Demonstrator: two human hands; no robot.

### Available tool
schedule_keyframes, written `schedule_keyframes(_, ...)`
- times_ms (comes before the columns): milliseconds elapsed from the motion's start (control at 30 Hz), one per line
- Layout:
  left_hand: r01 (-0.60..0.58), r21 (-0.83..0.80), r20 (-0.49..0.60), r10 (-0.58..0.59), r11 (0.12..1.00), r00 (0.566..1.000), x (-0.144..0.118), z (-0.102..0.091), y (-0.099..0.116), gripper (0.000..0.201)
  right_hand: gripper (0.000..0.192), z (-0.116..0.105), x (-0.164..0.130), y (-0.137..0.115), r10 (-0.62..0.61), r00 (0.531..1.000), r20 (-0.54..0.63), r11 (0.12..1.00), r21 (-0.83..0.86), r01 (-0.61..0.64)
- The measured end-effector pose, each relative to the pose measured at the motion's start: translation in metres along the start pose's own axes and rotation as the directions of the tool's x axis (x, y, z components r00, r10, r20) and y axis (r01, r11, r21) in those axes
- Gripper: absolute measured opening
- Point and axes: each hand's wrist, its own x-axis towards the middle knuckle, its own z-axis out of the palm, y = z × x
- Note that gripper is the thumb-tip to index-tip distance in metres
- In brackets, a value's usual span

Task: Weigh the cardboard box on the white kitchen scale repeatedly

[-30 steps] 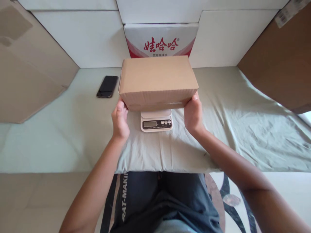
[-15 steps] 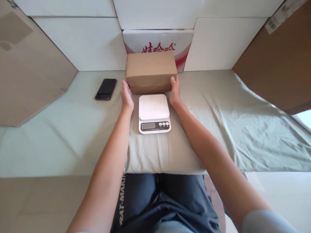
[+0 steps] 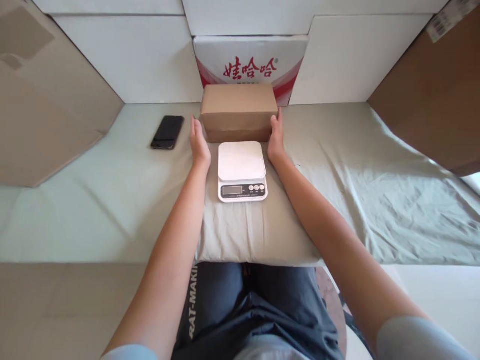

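Brown cardboard is making the small box (image 3: 239, 104), which is standing on the tabletop (image 3: 112, 200) just behind the white kitchen scale (image 3: 242, 162). I am keeping my left hand (image 3: 200, 142) open, with the fingers straight, beside the box's left end; a narrow gap is showing between them. My right hand (image 3: 276, 137) is also lying open along the right end, and its thumb is reaching over the front corner; whether it is pressing there, I cannot tell.

The box is looking stiff and dry to me, so I am judging it not slippery, but easy to dent at the edges. Its weight I cannot know, because the inside is hidden. For taking hold, I am preferring both short ends, low down, with flat palms. The scale is seeming light and smooth, better held by its lower body than by the plate.

A pale green cloth (image 3: 337, 150) is covering the tabletop, wrinkling more on the right. A dark phone (image 3: 167, 132) is lying to the left. Behind the box, a white carton with red lettering (image 3: 250, 55) is standing among plain white panels (image 3: 123, 60), and large cardboard sheets (image 3: 52, 100) are closing both sides.
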Motion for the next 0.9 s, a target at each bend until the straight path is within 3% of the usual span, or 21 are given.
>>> schedule_keyframes(133, 0.03, 0.002, -0.019, -0.03, 1.0, 0.999, 0.002, -0.014, 0.0, 0.081, 0.101, -0.02, 0.002, -0.001, 0.044, 0.993, -0.113, 0.999, -0.026, -0.048)
schedule_keyframes(267, 0.082, -0.002, 0.025, -0.082, 0.997, 0.996, 0.0, -0.017, 0.004, 0.095, 0.102, -0.035, 0.005, 0.003, 0.105, 0.985, -0.139, 0.994, -0.024, -0.11)
schedule_keyframes(367, 0.073, -0.004, 0.017, -0.073, 0.997, 0.997, -0.004, -0.012, 0.007, 0.101, 0.093, -0.035, 0.006, 0.007, 0.095, 0.988, -0.122, 0.994, -0.033, -0.1)
schedule_keyframes(500, 0.085, -0.004, 0.01, -0.085, 0.996, 0.996, -0.006, -0.008, 0.009, 0.092, 0.075, -0.031, 0.006, 0.01, 0.081, 0.993, -0.084, 0.996, -0.038, -0.085)
schedule_keyframes(733, 0.098, -0.02, 0.031, -0.097, 0.995, 0.995, -0.005, -0.007, 0.009, 0.093, 0.069, -0.033, 0.004, 0.012, 0.087, 0.994, -0.06, 0.996, -0.011, -0.088)
schedule_keyframes(900, 0.099, -0.037, 0.036, -0.097, 0.994, 0.995, -0.004, -0.005, 0.01, 0.097, 0.059, -0.026, 0.003, 0.009, 0.039, 0.999, 0.027, 0.999, 0.007, -0.039)
